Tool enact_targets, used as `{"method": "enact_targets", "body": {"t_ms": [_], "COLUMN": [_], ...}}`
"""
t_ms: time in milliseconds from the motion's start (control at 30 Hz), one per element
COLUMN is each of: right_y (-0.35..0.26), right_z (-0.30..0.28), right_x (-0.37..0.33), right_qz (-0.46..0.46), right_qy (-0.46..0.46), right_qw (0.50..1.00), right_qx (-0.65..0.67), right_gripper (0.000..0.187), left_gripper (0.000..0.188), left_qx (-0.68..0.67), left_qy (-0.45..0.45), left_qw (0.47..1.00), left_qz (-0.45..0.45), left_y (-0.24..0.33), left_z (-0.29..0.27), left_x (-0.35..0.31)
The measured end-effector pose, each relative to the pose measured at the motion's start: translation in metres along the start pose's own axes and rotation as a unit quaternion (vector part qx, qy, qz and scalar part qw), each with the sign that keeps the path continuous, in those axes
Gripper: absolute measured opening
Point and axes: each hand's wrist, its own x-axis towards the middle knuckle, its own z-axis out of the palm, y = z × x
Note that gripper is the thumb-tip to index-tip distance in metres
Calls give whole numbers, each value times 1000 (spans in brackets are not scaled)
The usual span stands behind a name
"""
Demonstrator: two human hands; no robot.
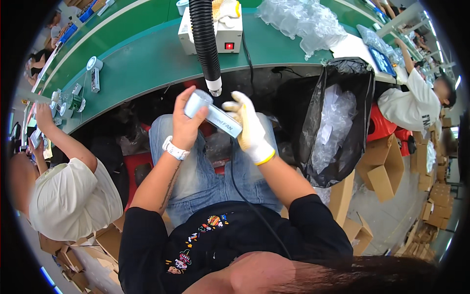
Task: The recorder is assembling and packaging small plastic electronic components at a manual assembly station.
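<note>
My bare left hand [187, 122], with a white watch on its wrist, grips a light blue package [223, 120]. The package has a round head and a long boxy body, tilted down to the right. My right hand [250, 128] wears a white knit glove with a yellow cuff. Its fingers are apart and slightly bent, beside the package's lower end; whether the palm touches it I cannot tell. Just above the package hangs the metal-tipped nozzle [214, 85] of a black corrugated hose [202, 36].
A box-shaped machine [210, 39] with a lit red switch stands on the green table [142, 59]. Clear plastic wrappers [303, 24] lie at the back right. A black bag [360, 93] of plastic waste stands at my right. Co-workers sit on both sides, near cardboard boxes [384, 169].
</note>
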Motion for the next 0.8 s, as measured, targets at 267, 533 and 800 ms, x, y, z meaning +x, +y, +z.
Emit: {"method": "enact_targets", "body": {"t_ms": [267,533,800], "right_y": [-32,-22,-70], "right_z": [-8,0,-22], "right_x": [-9,-37,41], "right_qz": [-25,-18,-171], "right_qy": [-99,-278,-106], "right_qw": [973,870,920], "right_qx": [-206,-407,-337], "right_gripper": [59,31,40], "left_gripper": [52,45,48], "left_qx": [-25,231,127], "left_qy": [-75,-179,-40], "left_qw": [975,936,984], "left_qz": [-208,196,116], "left_y": [44,28,25], "left_z": [-28,2,-41], "left_x": [-7,-89,-21]}}
